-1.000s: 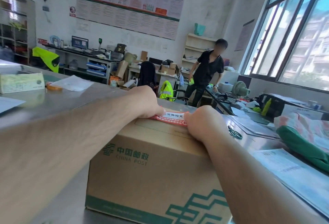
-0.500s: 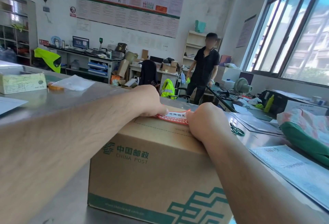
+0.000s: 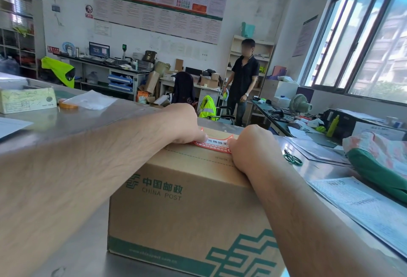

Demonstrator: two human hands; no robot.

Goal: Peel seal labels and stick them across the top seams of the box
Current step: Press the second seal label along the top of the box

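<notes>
Box (image 3: 187,199): brown carton with green print, flat on the steel tabletop (image 3: 77,127), centre of view, flaps closed.

Label (image 3: 217,142): red and white strip lying across the box top towards its far edge, at 12 o'clock from the printed side. Its far edge looks slightly lifted; I cannot tell whether the whole strip is stuck down.

Left hand (image 3: 182,124): curled, knuckles up, thumb tip on the label's 9 o'clock end. Fingers hidden behind the knuckles.

Right hand (image 3: 248,144): curled into a loose fist, thumb on the label's 3 o'clock end, heel of the hand resting on the box's top edge. Both forearms lie over the near side of the box.

Surroundings: scissors (image 3: 293,159) on the tabletop at 3 o'clock from the box, apart from it. Tape roll (image 3: 67,103) at 10 o'clock, well apart. A person (image 3: 242,80) stands in the background at 12 o'clock.
</notes>
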